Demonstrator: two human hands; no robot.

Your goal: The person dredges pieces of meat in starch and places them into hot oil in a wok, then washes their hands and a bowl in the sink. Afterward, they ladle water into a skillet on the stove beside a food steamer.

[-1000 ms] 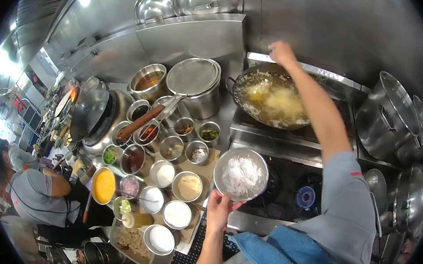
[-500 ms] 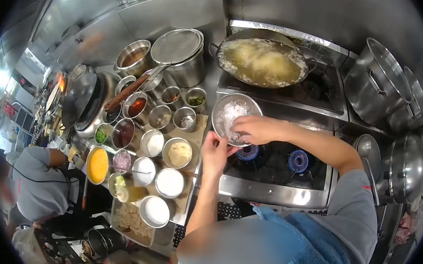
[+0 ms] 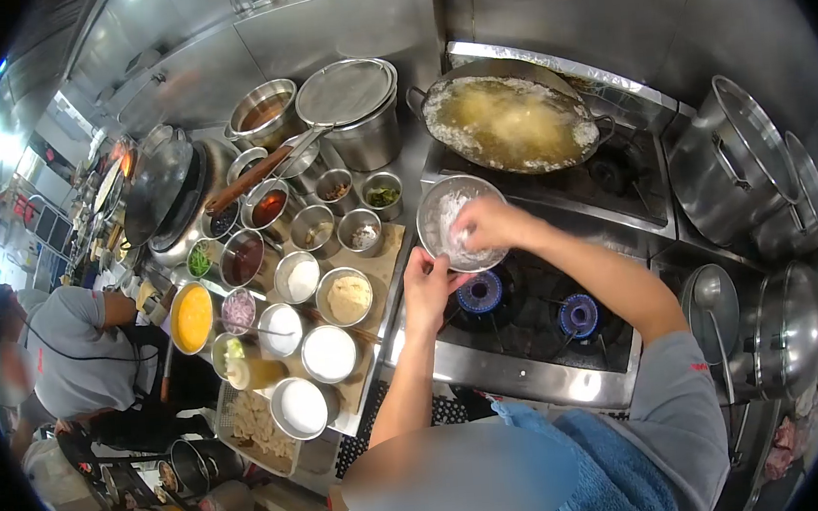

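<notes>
My left hand (image 3: 428, 288) grips the lower rim of a round metal bowl (image 3: 423, 230), fingers closed on its edge. Inside lies white powder with whitish coated lumps (image 3: 448, 216); their kind is unclear. My right hand (image 3: 489, 226) is bent down into the bowl's right side, fingers drawn together. Motion blurs it slightly, and whatever the fingertips hold is hidden. The bowl is held above the front of the stove, near a lit burner (image 3: 479, 291). Just behind it sits a large two-handled wok (image 3: 490, 65) of bubbling yellow oil (image 3: 518, 117) with pale foam around the edge.
Another burner (image 3: 578, 315) burns to the right. Left of the stove stand several metal containers of ingredients, among them a bowl of yellow liquid (image 3: 190, 318) and a lidded pot (image 3: 361, 134). Large pots (image 3: 720, 173) line the right. A co-worker (image 3: 75, 349) stands far left.
My right hand has risen a little inside the bowl and shifted right, its fingers now higher. The bowl appears slightly further right, still in my left hand. The oil's foam pattern has altered.
</notes>
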